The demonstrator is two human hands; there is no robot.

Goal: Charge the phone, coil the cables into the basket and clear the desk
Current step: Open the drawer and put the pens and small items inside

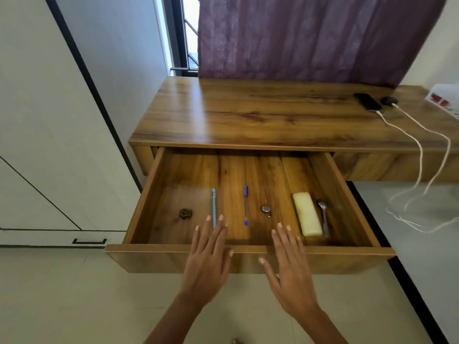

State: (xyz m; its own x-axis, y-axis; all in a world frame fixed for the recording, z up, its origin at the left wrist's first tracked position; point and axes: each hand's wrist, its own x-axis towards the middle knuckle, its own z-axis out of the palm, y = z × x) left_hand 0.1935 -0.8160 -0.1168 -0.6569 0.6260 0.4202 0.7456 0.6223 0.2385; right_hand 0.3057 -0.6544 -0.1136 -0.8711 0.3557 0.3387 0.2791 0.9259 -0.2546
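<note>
The drawer is best pushed shut squarely and slowly by its front edge, over which the left hand and right hand are held flat and empty, seemingly without contact.

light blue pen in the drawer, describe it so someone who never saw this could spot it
Under the wooden desk, an open drawer is pulled out. On its floor, left of centre, lies the light blue pen, its near end by the left hand. Unlike the clear pen with a dark blue cap to its right, its whole barrel is pale turquoise.
</note>
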